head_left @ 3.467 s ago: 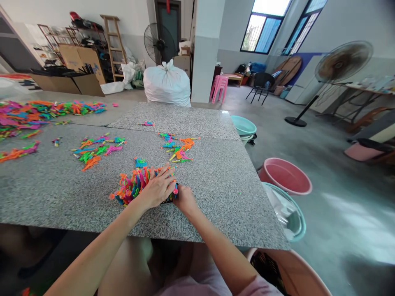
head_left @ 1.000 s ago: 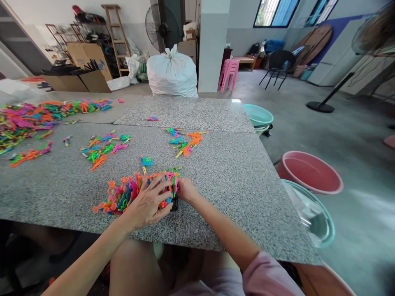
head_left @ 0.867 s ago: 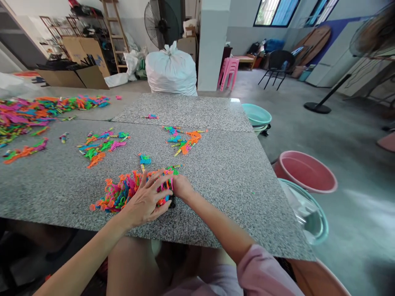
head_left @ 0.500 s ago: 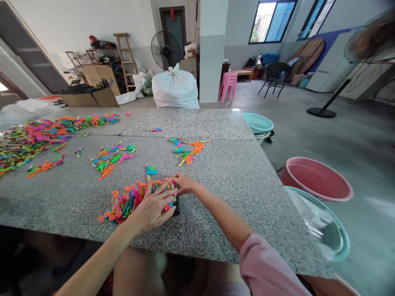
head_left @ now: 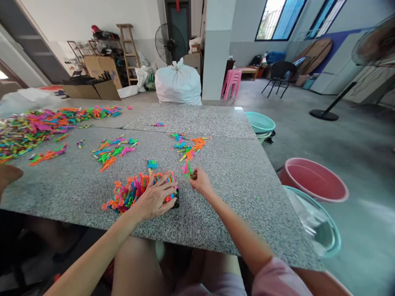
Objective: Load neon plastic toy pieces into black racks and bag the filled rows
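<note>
My left hand [head_left: 156, 196] lies with its fingers stretched and spread over a dense row of bright plastic toy pieces [head_left: 126, 192], whose exact kind I cannot tell. The row stands in a black tray [head_left: 177, 200], mostly hidden by pieces and hand. Just right of the row, my right hand [head_left: 201, 181] is closed, pinching a green-and-pink plastic toy piece [head_left: 187, 169] above the table. A blue piece [head_left: 152, 163] lies behind the row. Farther back is a loose cluster of orange, blue and green pieces [head_left: 196, 146].
Another person's hand [head_left: 9, 174] shows at the left edge of the speckled stone table [head_left: 228, 197]. A large heap of pieces [head_left: 40, 129] and a smaller cluster [head_left: 114, 152] lie left. Basins, one pink [head_left: 314, 179], stand off the right edge. A white sack [head_left: 178, 84] stands behind.
My right hand has moved right, away from the tray's far corner, with a green-and-pink piece in its fingers. My left hand stays on the row. Another person's hand has appeared at left.
</note>
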